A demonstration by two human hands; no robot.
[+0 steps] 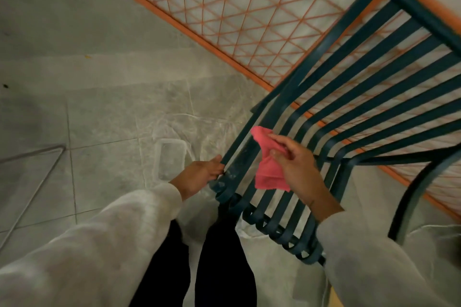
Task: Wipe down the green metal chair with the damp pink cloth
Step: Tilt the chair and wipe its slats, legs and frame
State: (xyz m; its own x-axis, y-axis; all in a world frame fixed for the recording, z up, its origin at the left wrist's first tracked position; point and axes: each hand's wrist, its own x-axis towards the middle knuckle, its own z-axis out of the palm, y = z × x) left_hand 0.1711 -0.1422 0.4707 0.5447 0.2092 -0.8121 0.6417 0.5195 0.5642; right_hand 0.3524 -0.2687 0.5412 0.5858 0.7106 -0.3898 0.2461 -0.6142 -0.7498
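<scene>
The pink cloth (268, 167) looked soft and floppy, dangling just over the seat slats of the green metal chair (411, 1), pinched near its top in the right hand (299, 169) grip, while the left hand (199, 177) had its grip curled round the chair's stiff side rail.

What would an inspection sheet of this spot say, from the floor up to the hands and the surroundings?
Surface: pale tiled floor, with some dull marks.
Job's things: green chair made of metal slats, with pale smudges on the slats near the left edge; pink cloth hanging over the seat.
Clutter: clear container on the floor beside the chair; thin wire frame at the left.
Hands: left hand grips the chair's side edge; right hand pinches the cloth.
Cables: nothing seen.
Surroundings: orange lattice grille behind the chair.
</scene>
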